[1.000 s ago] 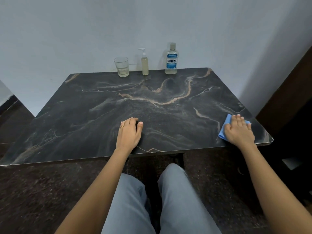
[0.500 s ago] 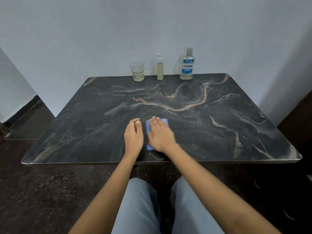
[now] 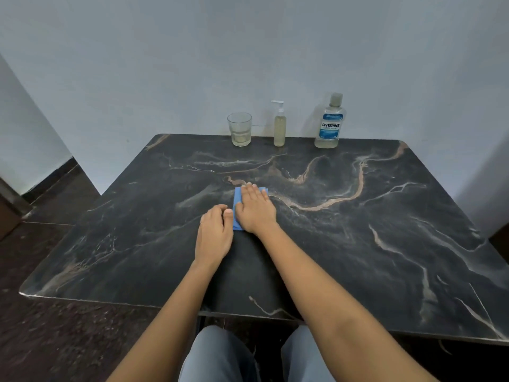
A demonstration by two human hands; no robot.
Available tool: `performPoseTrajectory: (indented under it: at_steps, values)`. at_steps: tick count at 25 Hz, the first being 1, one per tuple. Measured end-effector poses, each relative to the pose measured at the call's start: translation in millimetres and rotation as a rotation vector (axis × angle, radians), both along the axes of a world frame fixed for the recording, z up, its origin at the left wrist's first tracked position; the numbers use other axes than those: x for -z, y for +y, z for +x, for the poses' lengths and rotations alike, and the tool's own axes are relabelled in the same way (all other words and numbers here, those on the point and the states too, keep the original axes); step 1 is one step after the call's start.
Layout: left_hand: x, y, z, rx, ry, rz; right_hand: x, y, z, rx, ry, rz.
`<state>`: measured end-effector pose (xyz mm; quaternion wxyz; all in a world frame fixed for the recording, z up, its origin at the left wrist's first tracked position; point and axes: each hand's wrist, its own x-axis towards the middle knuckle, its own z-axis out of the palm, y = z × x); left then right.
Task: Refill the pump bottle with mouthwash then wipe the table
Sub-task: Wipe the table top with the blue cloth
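- Dark marble-patterned tabletop [image 3: 358, 244]: fills mid-frame.
- Right hand [image 3: 254, 209]: flat, fingers extended, pressing folded blue cloth [image 3: 237, 201] at centre.
- Left hand [image 3: 214, 232]: loosely curled, empty, just beside cloth.
- Upper centre, along wall: clear glass tumbler [image 3: 239, 132], slim pump bottle [image 3: 279, 125], blue-labelled mouthwash bottle [image 3: 330, 122].

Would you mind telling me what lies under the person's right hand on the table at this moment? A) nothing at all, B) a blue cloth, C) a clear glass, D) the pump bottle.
B: the right hand is pressed flat on a blue cloth on the dark table, while the glass and pump bottle stand at the far edge.
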<state>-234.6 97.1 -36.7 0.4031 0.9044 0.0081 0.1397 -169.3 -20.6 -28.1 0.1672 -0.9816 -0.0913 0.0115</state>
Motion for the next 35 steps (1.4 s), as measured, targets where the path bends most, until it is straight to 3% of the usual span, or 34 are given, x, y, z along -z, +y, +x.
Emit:
performPoseTrajectory:
  at_steps: [3,8,13,17,21,25,35]
  values:
    - [4.1,-4.2,4.6,0.042,0.016,0.156,-1.0,-41.9,26.6,0.128,-0.003,-0.009]
    - [6.0,-2.1,3.6,0.053,0.009,0.158,-2.8,-156.4,34.5,0.349,-0.026,-0.055]
    - [3.5,-7.2,-0.4,0.072,-0.001,0.22,-5.0,-279.1,-25.8,0.635,0.003,-0.089]
    - [2.9,-7.9,-7.0,0.115,0.006,0.231,-10.0,-324.0,-104.4,0.81,0.048,-0.101]
    - [2.0,-3.6,-10.1,0.134,0.013,0.114,-9.1,-302.5,-172.2,0.899,0.067,-0.094]
    - [-8.8,-6.5,-19.6,0.118,0.022,0.003,-7.0,-226.4,-198.2,0.763,0.057,-0.172]
    - [-16.4,7.3,-21.8,0.096,0.025,-0.178,-10.2,-125.9,-56.2,0.522,0.049,-0.052]
